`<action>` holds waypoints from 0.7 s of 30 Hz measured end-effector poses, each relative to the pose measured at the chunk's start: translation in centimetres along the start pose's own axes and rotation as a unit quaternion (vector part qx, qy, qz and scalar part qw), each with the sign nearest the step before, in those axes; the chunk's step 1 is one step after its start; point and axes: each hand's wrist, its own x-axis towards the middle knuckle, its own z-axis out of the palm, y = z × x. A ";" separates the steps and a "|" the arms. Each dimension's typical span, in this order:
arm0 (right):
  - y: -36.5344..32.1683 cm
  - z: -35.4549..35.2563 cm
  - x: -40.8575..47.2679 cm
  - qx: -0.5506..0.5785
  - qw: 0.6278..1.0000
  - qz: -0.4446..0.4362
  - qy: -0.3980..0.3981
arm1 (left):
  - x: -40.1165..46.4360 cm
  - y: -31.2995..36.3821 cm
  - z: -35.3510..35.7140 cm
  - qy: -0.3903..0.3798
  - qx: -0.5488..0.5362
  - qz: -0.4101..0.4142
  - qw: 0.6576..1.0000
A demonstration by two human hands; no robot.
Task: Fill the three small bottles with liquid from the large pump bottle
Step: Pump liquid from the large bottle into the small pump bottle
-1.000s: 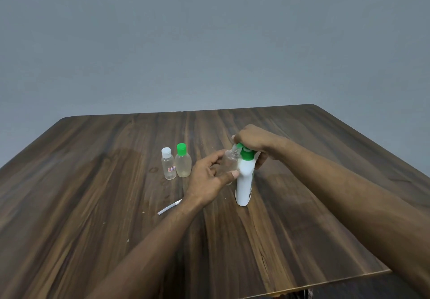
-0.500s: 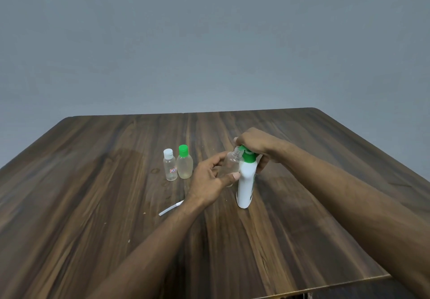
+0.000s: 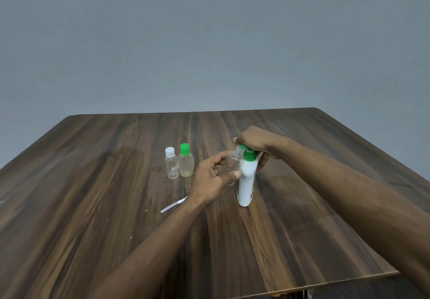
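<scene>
While right hand (image 3: 257,142) is still pressing down on green pump top, fingers curled over it, left hand (image 3: 213,177) is keeping uncapped small bottle (image 3: 233,161) pinched, tilted against pump bottle (image 3: 246,182) on tabletop (image 3: 93,205); nothing shifting since earlier.

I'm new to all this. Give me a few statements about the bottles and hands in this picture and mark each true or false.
1. The left hand holds an uncapped clear bottle. True.
2. The right hand rests flat on the table. False: it is on top of the white pump bottle.
3. Two capped small bottles stand side by side. True: white-capped bottle, green-capped bottle.
4. The pump bottle lies on its side. False: it stands upright.
</scene>
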 end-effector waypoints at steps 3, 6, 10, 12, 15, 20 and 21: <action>0.4 0.0 0.2 0.003 1.000 -0.007 0.012 | 0.0 -0.1 0.0 0.000 -0.003 -0.003 1.000; 0.5 -0.1 0.3 0.013 1.000 0.002 0.000 | -0.1 0.0 0.0 -0.005 -0.007 -0.002 1.000; 0.4 -0.3 0.2 0.022 1.000 0.007 -0.020 | -0.2 0.1 0.2 -0.004 -0.019 -0.006 1.000; 0.3 -0.3 0.2 0.017 1.000 0.004 -0.015 | -0.1 0.2 0.2 -0.002 -0.016 0.001 1.000; 0.5 0.0 0.4 0.008 1.000 -0.004 0.003 | -0.2 0.1 0.1 0.001 -0.012 0.003 1.000; 0.7 0.1 0.6 0.009 1.000 -0.017 0.013 | -0.2 0.1 0.2 0.004 -0.014 -0.001 1.000; 0.8 0.1 0.6 0.008 1.000 -0.014 0.007 | -0.2 0.1 0.2 0.003 -0.015 0.001 1.000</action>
